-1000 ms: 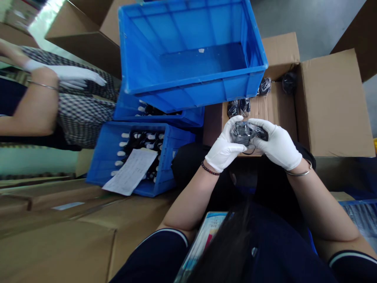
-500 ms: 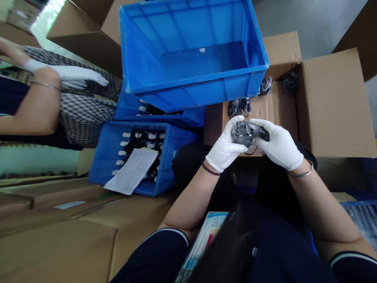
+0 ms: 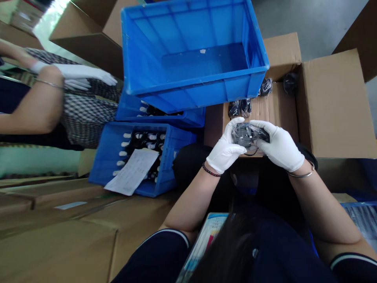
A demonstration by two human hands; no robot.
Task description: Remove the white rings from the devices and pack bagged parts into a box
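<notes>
My left hand, in a white glove, grips the left end of a black bagged item. The item is blocky, wrapped in crinkled clear plastic, and a thin dark cord loops below it; its exact kind is unclear. My gloved right hand closes on the item's right end, thumb below and fingers over the top. Both hands are above the near edge of an open cardboard box. Inside that box, just beyond my fingers, lie similar black bagged pieces.
A large blue crate overhangs the box's left side. Left of my knees, another blue crate holds several black-and-white pieces under a paper sheet. A co-worker's gloved hand is at far left. Cardboard cartons fill the lower left.
Both my hands stay on the bagged item, which has turned very slightly. The co-worker's gloved hand has shifted a little to the right.
</notes>
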